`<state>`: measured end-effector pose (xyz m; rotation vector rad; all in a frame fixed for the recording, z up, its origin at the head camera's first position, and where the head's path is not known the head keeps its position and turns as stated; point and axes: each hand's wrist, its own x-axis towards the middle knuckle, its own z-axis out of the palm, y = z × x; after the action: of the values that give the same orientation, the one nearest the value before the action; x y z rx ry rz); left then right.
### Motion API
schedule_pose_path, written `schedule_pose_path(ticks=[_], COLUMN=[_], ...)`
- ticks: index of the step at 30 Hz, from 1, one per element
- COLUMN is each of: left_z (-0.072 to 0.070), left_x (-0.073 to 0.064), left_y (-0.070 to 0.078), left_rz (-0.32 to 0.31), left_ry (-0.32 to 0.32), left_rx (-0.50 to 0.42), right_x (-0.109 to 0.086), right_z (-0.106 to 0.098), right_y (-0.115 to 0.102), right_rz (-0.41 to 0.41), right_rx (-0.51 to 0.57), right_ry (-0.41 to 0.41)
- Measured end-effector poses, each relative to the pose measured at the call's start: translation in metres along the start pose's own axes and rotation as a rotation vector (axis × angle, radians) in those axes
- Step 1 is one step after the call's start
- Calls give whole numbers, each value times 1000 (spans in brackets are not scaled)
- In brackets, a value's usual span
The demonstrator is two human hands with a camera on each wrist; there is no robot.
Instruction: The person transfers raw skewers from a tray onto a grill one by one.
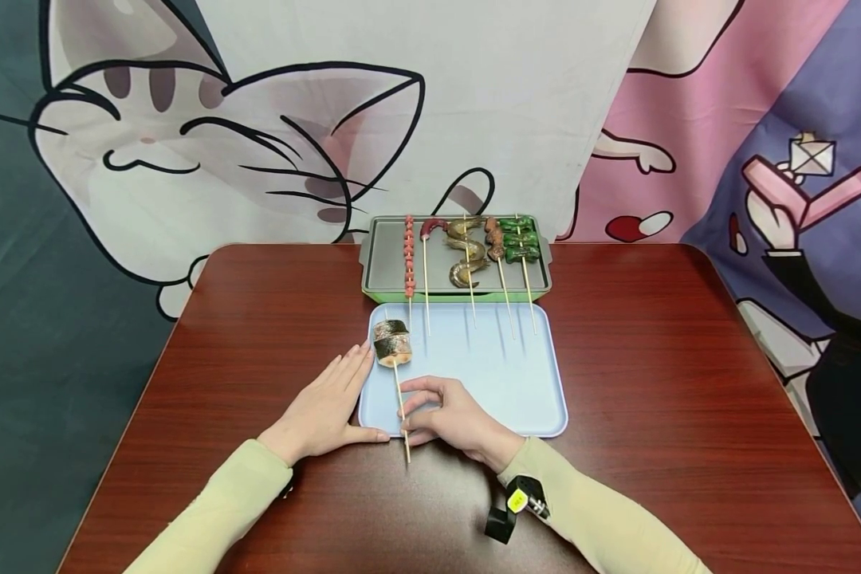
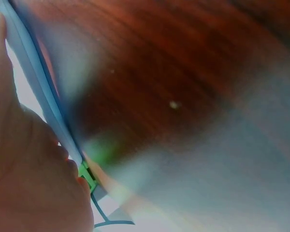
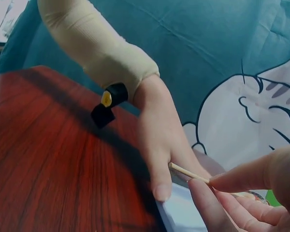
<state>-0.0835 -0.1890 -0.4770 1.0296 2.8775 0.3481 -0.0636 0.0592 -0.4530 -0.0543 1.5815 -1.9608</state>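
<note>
My right hand [image 1: 455, 418] pinches the wooden stick of a skewer [image 1: 392, 343] threaded with dark-skinned, pale chunks that look like fish. The chunks lie over the left side of a light blue tray [image 1: 495, 391], and the stick's lower end sticks out past the tray's front edge. In the right wrist view, thumb and finger meet on the stick [image 3: 187, 172]. My left hand [image 1: 326, 410] rests along the tray's left edge with straight fingers, its thumb at the front left corner. Close up in the left wrist view, that hand [image 2: 34, 164] lies against the blue rim.
Behind the blue tray stands a grey grill plate [image 1: 387, 263] with a green base. Across it lie several skewers: red beads [image 1: 409, 259], a curled dark red piece [image 1: 433, 226], shrimp [image 1: 468, 251], brown meat [image 1: 495, 237] and green rolls [image 1: 520, 239]. The brown table [image 1: 653, 383] extends around both.
</note>
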Motion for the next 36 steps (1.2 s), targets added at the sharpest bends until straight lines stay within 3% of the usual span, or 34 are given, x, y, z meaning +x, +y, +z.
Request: schedule_pose_path(ticks=[8,17,28,36], left_z=[-3,-3,3,5], left_x=[-1,1,0,0], left_y=[2,1,-2,-4], left_rz=[-9,9,7,-6], left_ry=[-26,-4,21,-13], left_rx=[6,13,-10,6], right_x=[-1,5,20,45], right_z=[12,12,8,4], right_y=[-13,-47,-90,-107], right_rz=[-27,-103,-172,-155], right_rx=[-8,-135,-194,-166], right_ry=[-36,-49,7,80])
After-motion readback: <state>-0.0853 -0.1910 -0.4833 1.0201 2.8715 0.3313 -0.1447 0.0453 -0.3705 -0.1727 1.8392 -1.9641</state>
